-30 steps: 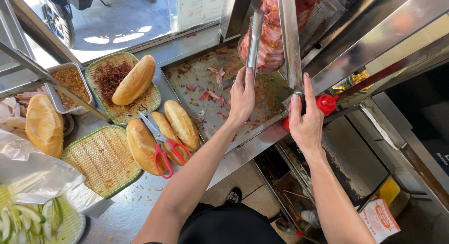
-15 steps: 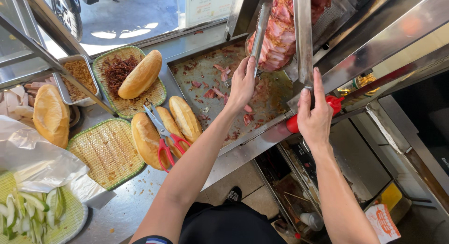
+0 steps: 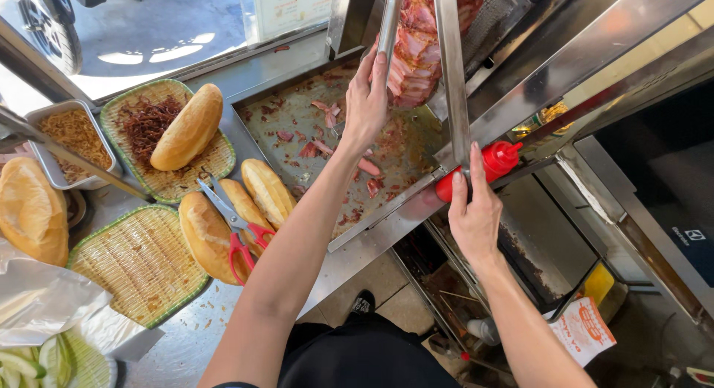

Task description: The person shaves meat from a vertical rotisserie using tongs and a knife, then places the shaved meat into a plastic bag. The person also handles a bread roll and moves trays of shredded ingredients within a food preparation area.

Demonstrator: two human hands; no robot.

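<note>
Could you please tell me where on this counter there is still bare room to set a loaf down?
The empty woven mat left of the scissors is free, as is the steel strip below it. The meat tray is littered with shavings, the upper mat carries a loaf, and three loaves crowd the middle.

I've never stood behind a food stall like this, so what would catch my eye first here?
Probably the stack of pink meat at top centre, with the left hand holding metal tongs against it and the right hand on a long blade. Below lie three bread rolls under red-handled scissors.
</note>
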